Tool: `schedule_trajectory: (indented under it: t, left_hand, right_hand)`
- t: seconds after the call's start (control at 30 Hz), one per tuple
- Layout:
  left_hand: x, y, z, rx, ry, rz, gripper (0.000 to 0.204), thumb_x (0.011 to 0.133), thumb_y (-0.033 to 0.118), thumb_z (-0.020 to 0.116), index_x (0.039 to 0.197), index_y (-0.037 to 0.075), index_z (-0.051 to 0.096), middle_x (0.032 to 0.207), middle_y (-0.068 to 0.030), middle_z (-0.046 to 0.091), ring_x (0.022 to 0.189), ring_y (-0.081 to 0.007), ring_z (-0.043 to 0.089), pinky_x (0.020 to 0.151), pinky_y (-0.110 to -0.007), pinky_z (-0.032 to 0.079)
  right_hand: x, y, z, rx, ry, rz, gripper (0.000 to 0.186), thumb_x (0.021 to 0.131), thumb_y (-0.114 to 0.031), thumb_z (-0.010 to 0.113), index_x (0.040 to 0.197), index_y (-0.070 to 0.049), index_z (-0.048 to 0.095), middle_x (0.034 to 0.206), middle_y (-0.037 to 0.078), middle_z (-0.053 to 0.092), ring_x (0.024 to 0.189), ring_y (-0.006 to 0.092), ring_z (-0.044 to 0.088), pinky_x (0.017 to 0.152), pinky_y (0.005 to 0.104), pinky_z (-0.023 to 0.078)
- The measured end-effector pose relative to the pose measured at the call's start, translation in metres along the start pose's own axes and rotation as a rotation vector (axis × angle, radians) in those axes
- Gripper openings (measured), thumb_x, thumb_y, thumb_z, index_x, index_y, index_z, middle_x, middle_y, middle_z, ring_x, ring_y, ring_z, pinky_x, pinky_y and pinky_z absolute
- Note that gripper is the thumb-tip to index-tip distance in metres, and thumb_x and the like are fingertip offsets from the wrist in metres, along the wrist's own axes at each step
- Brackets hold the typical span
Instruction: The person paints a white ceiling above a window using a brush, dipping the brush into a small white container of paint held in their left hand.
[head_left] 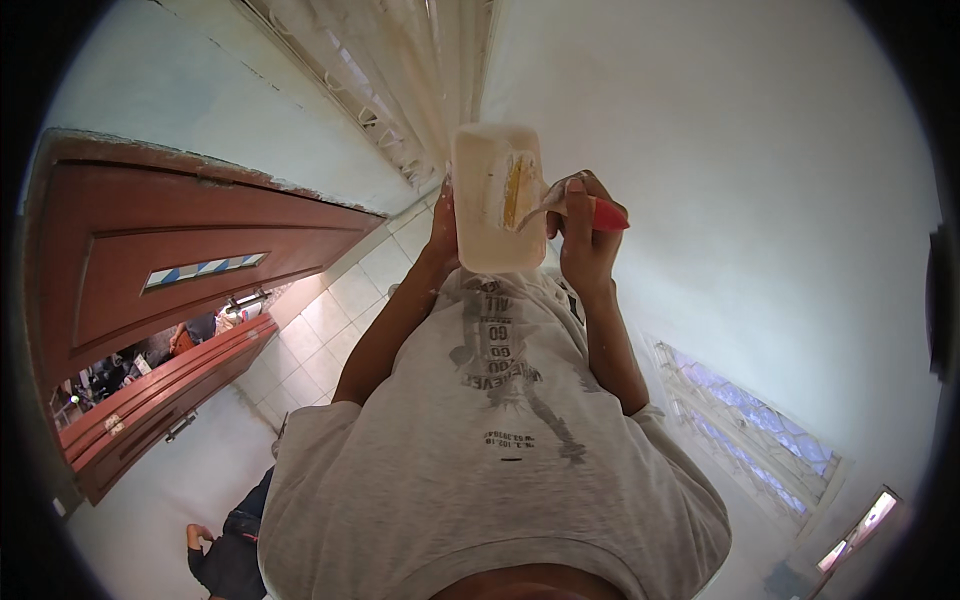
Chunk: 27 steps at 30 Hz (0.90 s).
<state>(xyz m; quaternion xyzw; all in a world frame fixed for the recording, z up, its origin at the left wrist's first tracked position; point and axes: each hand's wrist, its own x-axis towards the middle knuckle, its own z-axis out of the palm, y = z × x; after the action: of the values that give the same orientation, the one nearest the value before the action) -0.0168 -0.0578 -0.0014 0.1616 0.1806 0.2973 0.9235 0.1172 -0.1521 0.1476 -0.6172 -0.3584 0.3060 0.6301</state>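
My left hand (pixel 445 228) supports a translucent whitish plastic tub (pixel 475 215) from its left side, in front of my chest; most of its fingers are hidden behind the tub. My right hand (pixel 582 228) is closed round the red handle of a paintbrush (pixel 612 214). The brush's yellowish bristles lie over the tub, near its right wall. I cannot tell whether they touch its inside. White smears mark the tub around the bristles.
A reddish-brown door (pixel 200 225) stands ajar at the left, with cluttered things beyond it. Pale curtains (pixel 400 60) hang ahead. A plain white wall (pixel 720 150) fills the right side. Another person (pixel 235 550) is at the lower left. Light tiles (pixel 320 330) cover the floor.
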Motion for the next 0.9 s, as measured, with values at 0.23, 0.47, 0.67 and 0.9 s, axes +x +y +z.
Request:
schedule_trajectory:
  t: [0.23,0.47,0.67,0.9]
  left_hand:
    - [-0.002,-0.006,-0.021,0.007,-0.086,0.02,0.058,0.102,0.05,0.037,0.144,0.009,0.041,0.131,-0.0128,0.058,0.113,-0.0284,0.063,0.095,-0.043,0.056]
    - [0.002,-0.013,-0.043,0.088,-0.059,0.051,0.055,0.104,0.045,0.041,0.143,0.006,0.039,0.129,-0.0152,0.058,0.111,-0.027,0.065,0.09,-0.041,0.059]
    - [-0.009,0.005,-0.005,0.007,-0.022,-0.001,0.048,0.106,0.041,0.033,0.14,0.009,0.043,0.127,-0.0118,0.06,0.111,-0.0254,0.065,0.091,-0.04,0.058]
    - [-0.003,0.006,-0.013,-0.046,-0.027,-0.018,0.052,0.105,0.044,0.031,0.143,0.009,0.041,0.131,-0.014,0.058,0.116,-0.0293,0.062,0.097,-0.046,0.055]
  right_hand:
    - [-0.005,-0.002,0.018,-0.291,-0.108,-0.193,0.021,0.097,-0.009,0.052,0.08,0.001,0.057,0.059,0.011,0.055,0.052,0.0187,0.059,0.051,0.0314,0.045]
    - [-0.001,0.018,0.034,-0.391,-0.169,-0.018,0.021,0.097,-0.011,0.053,0.08,0.0,0.059,0.061,0.014,0.056,0.053,0.0244,0.061,0.053,0.0349,0.048]
    - [-0.001,-0.003,0.024,-0.232,-0.027,0.007,0.02,0.097,-0.011,0.053,0.082,0.0,0.061,0.061,0.007,0.059,0.053,0.0149,0.061,0.051,0.029,0.047]
    - [0.004,0.018,0.025,-0.345,-0.178,0.081,0.013,0.094,-0.001,0.055,0.082,0.003,0.061,0.078,0.007,0.063,0.058,0.0128,0.061,0.052,0.0278,0.047]
